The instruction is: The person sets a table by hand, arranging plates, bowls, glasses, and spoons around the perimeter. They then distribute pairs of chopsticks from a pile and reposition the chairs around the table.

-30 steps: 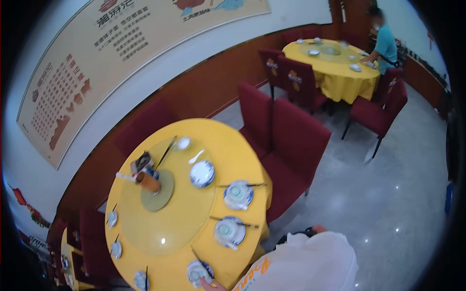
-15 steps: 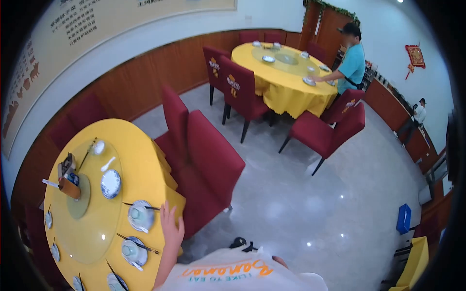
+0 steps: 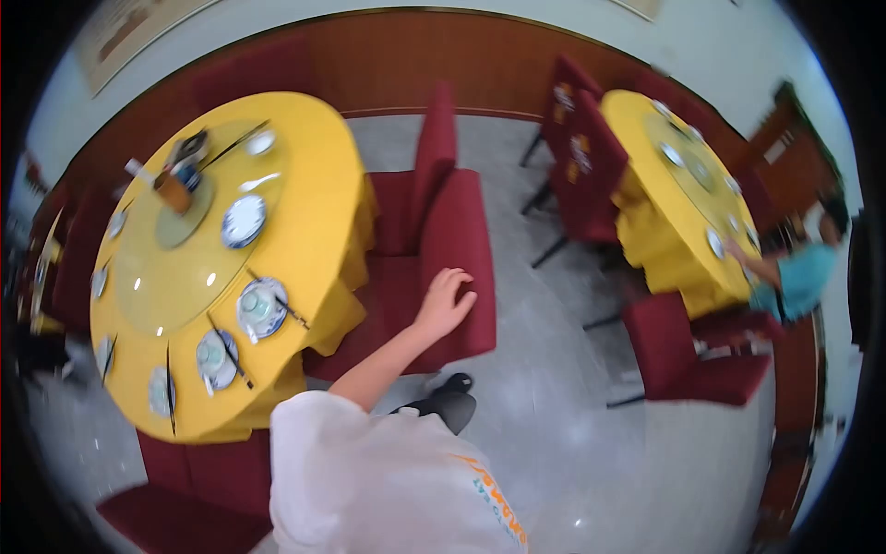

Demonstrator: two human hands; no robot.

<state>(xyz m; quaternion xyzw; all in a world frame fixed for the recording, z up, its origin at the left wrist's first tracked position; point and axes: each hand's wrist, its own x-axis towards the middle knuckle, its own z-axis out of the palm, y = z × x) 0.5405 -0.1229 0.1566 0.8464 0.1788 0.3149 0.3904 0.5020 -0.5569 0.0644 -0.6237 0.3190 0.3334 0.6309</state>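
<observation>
My left hand (image 3: 444, 301) reaches out from my white sleeve with its fingers spread and nothing in it. It lies over the back of a red chair (image 3: 457, 231) that stands at the round yellow table (image 3: 314, 175); whether it presses on the chair I cannot tell. A second red chair (image 3: 420, 175) stands just behind the first. The nearest place settings, blue-and-white plates with cups and chopsticks (image 3: 260, 309), sit at the table's edge left of my arm. My right hand is out of sight.
A glass turntable with a holder of utensils (image 3: 175, 189) fills the table's middle. Another yellow table (image 3: 669, 212) with red chairs (image 3: 701, 355) stands to the right, where a person in a teal shirt (image 3: 798, 282) leans over it. Grey tiled floor lies between.
The view has swung round and tilted down. My left hand has left the table's edge by the plates and moved right onto the red chair's back.
</observation>
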